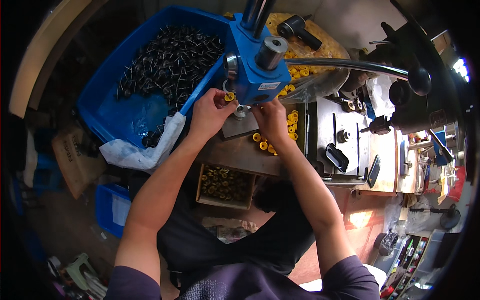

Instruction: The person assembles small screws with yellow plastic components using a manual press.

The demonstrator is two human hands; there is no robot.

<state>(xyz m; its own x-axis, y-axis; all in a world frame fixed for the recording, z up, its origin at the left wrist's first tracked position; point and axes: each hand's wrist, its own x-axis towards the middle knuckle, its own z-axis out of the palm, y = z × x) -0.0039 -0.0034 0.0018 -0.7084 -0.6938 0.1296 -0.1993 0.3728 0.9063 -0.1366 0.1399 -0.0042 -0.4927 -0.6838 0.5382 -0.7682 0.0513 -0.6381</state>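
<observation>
My left hand [211, 111] pinches a small yellow cap-like part [229, 96] between thumb and fingers, just left of the blue press head [252, 75]. My right hand [271, 120] is closed under that head, its fingertips partly hidden by it; what they hold, if anything, I cannot make out. Between my two hands stands a round silver fixture [240, 113] on a metal base plate [238, 128]. Several loose yellow parts [263, 145] lie on the bench beside my right wrist.
A large blue bin [95, 107] of dark pin-like parts stands left. Below the bench, an open box [224, 202] contains yellow-and-dark pieces. The press lever [350, 63] reaches right, ahead of a bag of yellow parts [330, 50]. A drill chuck [381, 125] is at the right.
</observation>
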